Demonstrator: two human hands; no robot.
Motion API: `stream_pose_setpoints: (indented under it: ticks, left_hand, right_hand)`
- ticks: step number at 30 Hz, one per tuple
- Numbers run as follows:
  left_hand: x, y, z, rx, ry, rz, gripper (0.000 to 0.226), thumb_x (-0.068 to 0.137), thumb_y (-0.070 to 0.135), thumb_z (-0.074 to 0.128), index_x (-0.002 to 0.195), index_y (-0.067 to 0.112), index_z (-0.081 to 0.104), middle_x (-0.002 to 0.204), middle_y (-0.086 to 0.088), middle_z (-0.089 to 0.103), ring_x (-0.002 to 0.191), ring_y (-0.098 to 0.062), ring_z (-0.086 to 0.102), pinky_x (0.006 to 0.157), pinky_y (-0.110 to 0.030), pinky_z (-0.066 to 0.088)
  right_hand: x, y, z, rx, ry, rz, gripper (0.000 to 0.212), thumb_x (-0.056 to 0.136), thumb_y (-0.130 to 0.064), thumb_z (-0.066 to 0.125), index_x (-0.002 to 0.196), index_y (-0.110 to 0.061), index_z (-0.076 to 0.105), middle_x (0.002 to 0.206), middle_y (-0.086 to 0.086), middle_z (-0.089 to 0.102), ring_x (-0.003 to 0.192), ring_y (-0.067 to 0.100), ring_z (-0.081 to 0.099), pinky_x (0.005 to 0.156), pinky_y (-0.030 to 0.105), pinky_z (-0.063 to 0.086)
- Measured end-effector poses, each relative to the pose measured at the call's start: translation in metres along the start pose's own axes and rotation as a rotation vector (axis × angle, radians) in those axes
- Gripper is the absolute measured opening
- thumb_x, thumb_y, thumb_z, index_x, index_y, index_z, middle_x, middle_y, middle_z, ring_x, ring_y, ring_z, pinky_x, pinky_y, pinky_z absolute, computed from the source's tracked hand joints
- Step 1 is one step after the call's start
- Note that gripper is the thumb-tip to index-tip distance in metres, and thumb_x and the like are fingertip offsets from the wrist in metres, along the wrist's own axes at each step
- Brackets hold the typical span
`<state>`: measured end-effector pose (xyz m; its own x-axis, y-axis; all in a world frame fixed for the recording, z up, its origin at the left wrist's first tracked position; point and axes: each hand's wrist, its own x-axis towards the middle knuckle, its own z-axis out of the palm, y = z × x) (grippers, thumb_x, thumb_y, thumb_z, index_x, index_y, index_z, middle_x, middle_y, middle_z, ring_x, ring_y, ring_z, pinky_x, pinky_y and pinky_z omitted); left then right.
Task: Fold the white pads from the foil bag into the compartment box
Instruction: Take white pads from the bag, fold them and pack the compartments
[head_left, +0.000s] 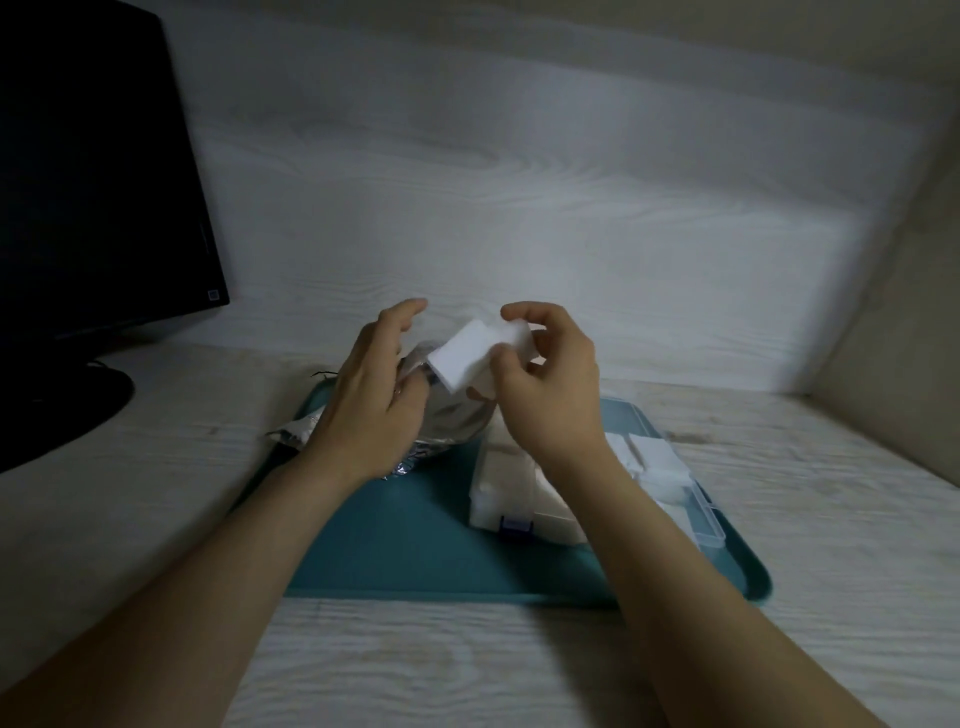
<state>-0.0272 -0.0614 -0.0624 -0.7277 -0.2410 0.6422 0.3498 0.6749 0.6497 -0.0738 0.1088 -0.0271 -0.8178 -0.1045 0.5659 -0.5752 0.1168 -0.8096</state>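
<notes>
Pinching the white pad between thumb and fingers, the right hand holds it in the air over the far part of the teal tray. The grip is on the pad's right end. The pad's long axis slants down and to the left, so its free end sticks out toward the left hand, which is just beside it. That hand's fingers are loosely spread and slightly curled. They hover at the mouth of the crumpled foil bag, and I cannot tell whether the lower ones touch the foil.

The fold looks like the step in hand: the left hand is the nearer one to catch the free end and bring it over.

The compartment box lies open on the tray, below the right hand and nearer the person, partly hidden under the right wrist. More white pads already sit in its right-hand part, against the tray's right rim.

Dropping the folded pad in means drawing the right hand back and down, and nothing stands in that path. The bag crowds the left side, and the bare tray floor in front gives room. A dark monitor stands well apart on the counter, to the left.
</notes>
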Motion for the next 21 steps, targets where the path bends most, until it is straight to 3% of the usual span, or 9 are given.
stream_pose_setpoints:
  ticks: [4, 6, 8, 10, 12, 14, 17, 19, 21]
  left_hand:
    - [-0.001, 0.018, -0.001, 0.071, 0.006, 0.133, 0.057, 0.095, 0.036, 0.048, 0.150, 0.022, 0.052, 0.147, 0.005, 0.054, 0.133, -0.014, 0.050, 0.113, -0.039, 0.041]
    - [-0.002, 0.032, 0.000, 0.141, 0.112, 0.296, 0.048, 0.095, 0.033, 0.048, 0.135, 0.014, 0.064, 0.135, 0.001, 0.064, 0.126, -0.015, 0.054, 0.111, -0.039, 0.043]
    - [-0.006, 0.044, 0.006, 0.156, 0.182, 0.424, 0.039, 0.095, 0.026, 0.053, 0.125, 0.007, 0.070, 0.127, -0.002, 0.068, 0.122, -0.015, 0.057, 0.107, -0.028, 0.045]
    - [-0.012, 0.056, 0.017, 0.058, 0.146, 0.421, 0.039, 0.096, 0.020, 0.056, 0.130, 0.006, 0.067, 0.131, -0.003, 0.066, 0.124, -0.014, 0.061, 0.104, -0.026, 0.049]
    - [-0.018, 0.063, 0.029, -0.133, 0.055, 0.234, 0.045, 0.098, 0.024, 0.054, 0.141, 0.013, 0.061, 0.135, 0.002, 0.065, 0.126, -0.007, 0.062, 0.104, -0.025, 0.052]
    - [-0.018, 0.068, 0.035, -0.357, -0.053, -0.068, 0.041, 0.100, 0.034, 0.049, 0.136, 0.023, 0.067, 0.128, 0.008, 0.071, 0.120, -0.006, 0.065, 0.102, -0.030, 0.051]
    - [-0.015, 0.076, 0.033, -0.893, -0.238, -0.480, 0.047, 0.111, 0.035, 0.035, 0.124, 0.007, 0.071, 0.118, -0.012, 0.076, 0.110, -0.030, 0.070, 0.093, -0.047, 0.055]
    - [-0.016, 0.082, 0.029, -1.055, -0.297, -0.579, 0.052, 0.114, 0.035, 0.027, 0.132, 0.001, 0.064, 0.126, -0.021, 0.073, 0.117, -0.038, 0.070, 0.094, -0.052, 0.058]
    - [-0.017, 0.085, 0.026, -1.087, -0.325, -0.593, 0.049, 0.115, 0.033, 0.027, 0.130, 0.004, 0.064, 0.126, -0.019, 0.074, 0.114, -0.034, 0.073, 0.085, -0.047, 0.062]
  right_hand:
    - [0.004, -0.001, -0.026, 0.023, -0.052, 0.010, 0.035, 0.084, -0.010, 0.065, 0.113, -0.030, 0.068, 0.098, 0.007, 0.074, 0.079, 0.029, 0.074, 0.068, 0.054, 0.064]
    - [0.004, -0.001, -0.039, 0.011, -0.100, -0.010, 0.034, 0.085, -0.006, 0.068, 0.111, -0.028, 0.068, 0.090, 0.010, 0.075, 0.077, 0.034, 0.072, 0.068, 0.057, 0.062]
    - [0.001, -0.002, -0.050, 0.004, -0.168, -0.021, 0.034, 0.087, -0.003, 0.071, 0.113, -0.025, 0.068, 0.079, 0.007, 0.073, 0.073, 0.030, 0.069, 0.071, 0.058, 0.061]
    - [-0.005, 0.001, -0.057, 0.037, -0.205, -0.010, 0.034, 0.088, 0.000, 0.071, 0.113, -0.022, 0.068, 0.074, 0.001, 0.068, 0.072, 0.024, 0.067, 0.074, 0.057, 0.061]
    - [-0.010, 0.002, -0.060, 0.130, -0.215, 0.020, 0.034, 0.087, 0.004, 0.069, 0.111, -0.020, 0.068, 0.078, 0.006, 0.070, 0.077, 0.034, 0.067, 0.074, 0.057, 0.058]
    - [-0.014, 0.002, -0.061, 0.210, -0.244, 0.024, 0.033, 0.086, 0.005, 0.067, 0.109, -0.018, 0.068, 0.083, 0.010, 0.074, 0.078, 0.036, 0.065, 0.072, 0.051, 0.055]
    - [-0.014, -0.003, -0.062, 0.247, -0.288, 0.029, 0.033, 0.090, 0.007, 0.064, 0.113, -0.017, 0.065, 0.090, 0.016, 0.074, 0.078, 0.028, 0.065, 0.066, 0.041, 0.054]
    - [-0.017, -0.005, -0.061, 0.247, -0.329, 0.046, 0.034, 0.094, 0.007, 0.064, 0.116, -0.018, 0.061, 0.095, 0.021, 0.070, 0.075, 0.020, 0.065, 0.060, 0.041, 0.060]
    - [-0.020, -0.001, -0.058, 0.114, -0.324, -0.054, 0.033, 0.094, 0.001, 0.068, 0.116, -0.021, 0.058, 0.096, 0.010, 0.070, 0.078, 0.013, 0.065, 0.063, 0.035, 0.062]
